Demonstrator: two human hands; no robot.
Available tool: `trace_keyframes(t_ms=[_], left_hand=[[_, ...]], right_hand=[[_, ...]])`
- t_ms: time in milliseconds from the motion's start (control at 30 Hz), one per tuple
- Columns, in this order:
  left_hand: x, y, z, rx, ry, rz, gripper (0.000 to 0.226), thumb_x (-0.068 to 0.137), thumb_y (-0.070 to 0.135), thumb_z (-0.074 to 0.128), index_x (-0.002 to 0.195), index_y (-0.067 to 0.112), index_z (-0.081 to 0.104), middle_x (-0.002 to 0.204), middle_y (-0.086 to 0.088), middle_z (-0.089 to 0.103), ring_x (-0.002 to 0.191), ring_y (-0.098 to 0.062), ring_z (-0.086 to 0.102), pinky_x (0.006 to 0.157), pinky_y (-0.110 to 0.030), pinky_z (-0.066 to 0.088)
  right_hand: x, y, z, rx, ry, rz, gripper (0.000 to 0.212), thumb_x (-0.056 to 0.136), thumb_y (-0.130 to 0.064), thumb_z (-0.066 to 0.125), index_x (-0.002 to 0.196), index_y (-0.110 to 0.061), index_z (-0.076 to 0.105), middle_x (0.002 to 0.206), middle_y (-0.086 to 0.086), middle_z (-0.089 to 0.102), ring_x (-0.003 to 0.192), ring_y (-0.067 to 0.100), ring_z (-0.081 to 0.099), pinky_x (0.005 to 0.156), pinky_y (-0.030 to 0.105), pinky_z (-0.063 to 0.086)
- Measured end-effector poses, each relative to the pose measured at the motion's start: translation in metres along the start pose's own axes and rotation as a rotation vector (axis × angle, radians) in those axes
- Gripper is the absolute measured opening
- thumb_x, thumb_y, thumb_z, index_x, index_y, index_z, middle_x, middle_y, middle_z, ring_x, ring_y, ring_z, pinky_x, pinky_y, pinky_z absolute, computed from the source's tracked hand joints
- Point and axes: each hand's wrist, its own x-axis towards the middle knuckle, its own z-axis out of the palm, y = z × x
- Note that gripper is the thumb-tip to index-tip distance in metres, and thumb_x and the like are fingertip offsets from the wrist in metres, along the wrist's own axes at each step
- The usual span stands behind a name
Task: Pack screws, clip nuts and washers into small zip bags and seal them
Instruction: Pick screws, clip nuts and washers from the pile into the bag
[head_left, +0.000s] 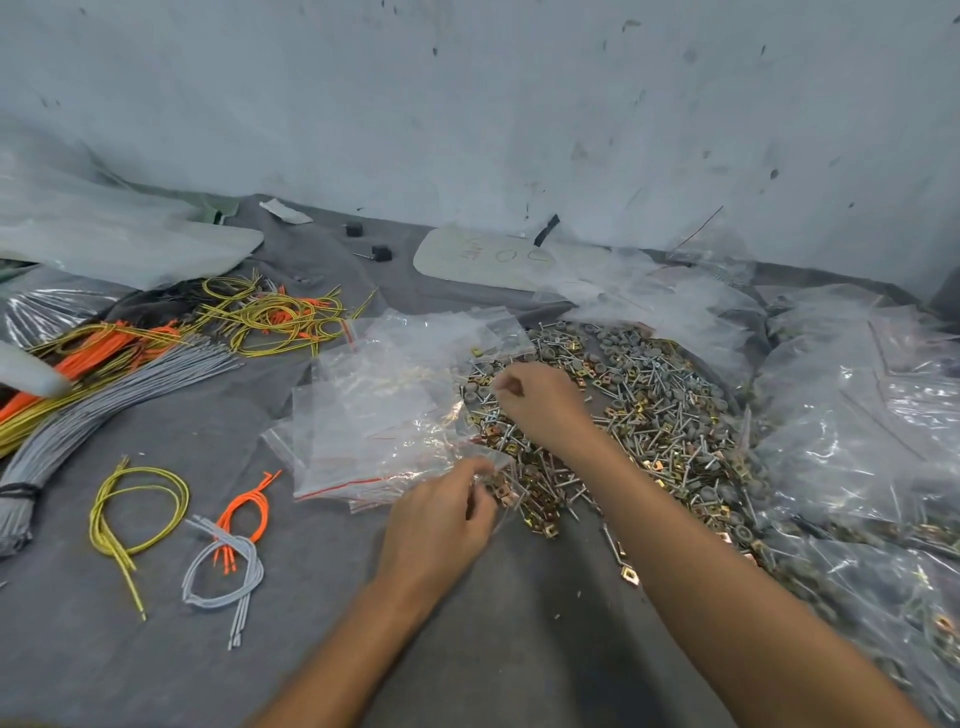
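Loose pile of screws, brass-coloured clip nuts and grey washers (660, 415), heaped right of centre on the grey-clothed desk (467, 649). Just left of it and overlapping its edge, a stack of empty zip bags (374, 410) with red seal strips. Left hand (441, 525) at the near corner of that stack, fingers (480, 475) clamped on the edge of one zip bag (457, 452), right beside the nearest clip nuts. Right hand (540, 410) low over the pile's left part, fingers curled close together at the tips; holding a piece or nothing, impossible to tell. Against the pile's right side, a mound of filled bags (857, 415). Further left on the desk, a loop of yellow-green wire (140, 514), then orange wire (244, 514) lying tangled with grey wire (223, 571). Behind those, a thick grey wire bundle (119, 410) and more tangled yellow and orange wire (270, 317). At the back, a white board (498, 257) with handwriting, two small black parts (354, 229), and a stained white wall (467, 104).
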Motion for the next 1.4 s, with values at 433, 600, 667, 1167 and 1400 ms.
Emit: trace_keyframes(t_ms=[433,600,667,1167,1400], left_hand=[[-0.001,-0.002,0.000,-0.029,0.043,-0.002,0.027,0.090,0.025,0.057,0.115,0.028,0.066,0.074,-0.002,0.070,0.074,-0.028,0.065,0.063,-0.039,0.049],[-0.001,-0.002,0.000,-0.035,0.029,-0.012,0.027,0.092,0.025,0.058,0.117,0.029,0.065,0.076,-0.002,0.071,0.076,-0.028,0.065,0.065,-0.040,0.049],[-0.001,-0.001,0.000,-0.031,0.027,-0.013,0.027,0.092,0.026,0.057,0.118,0.029,0.065,0.077,-0.002,0.072,0.076,-0.027,0.066,0.065,-0.039,0.048],[-0.002,-0.002,0.003,0.001,0.051,0.010,0.024,0.090,0.026,0.056,0.112,0.029,0.065,0.071,-0.001,0.070,0.071,-0.027,0.065,0.059,-0.037,0.044],[-0.001,-0.002,0.002,0.013,0.036,0.012,0.025,0.089,0.026,0.055,0.112,0.030,0.064,0.069,0.002,0.070,0.067,-0.023,0.064,0.058,-0.036,0.043]], right_hand=[[0.049,-0.016,0.027,-0.259,-0.214,-0.083,0.015,0.095,-0.025,0.064,0.107,-0.017,0.071,0.107,0.002,0.068,0.097,0.021,0.062,0.087,0.037,0.054],[0.045,-0.018,0.018,-0.337,-0.277,-0.099,0.019,0.091,-0.021,0.062,0.109,-0.014,0.064,0.111,0.007,0.067,0.103,0.027,0.061,0.087,0.038,0.052],[0.045,-0.020,0.015,-0.377,-0.311,-0.112,0.022,0.092,-0.021,0.062,0.112,-0.013,0.062,0.114,0.009,0.067,0.104,0.028,0.061,0.084,0.036,0.051],[0.023,-0.010,-0.007,-0.437,-0.401,-0.167,0.017,0.097,-0.015,0.059,0.112,-0.017,0.066,0.118,0.004,0.066,0.109,0.025,0.061,0.097,0.040,0.050],[0.016,-0.004,-0.006,-0.432,-0.370,-0.214,0.021,0.103,-0.027,0.051,0.105,-0.013,0.066,0.103,0.004,0.068,0.094,0.022,0.062,0.087,0.040,0.052]])
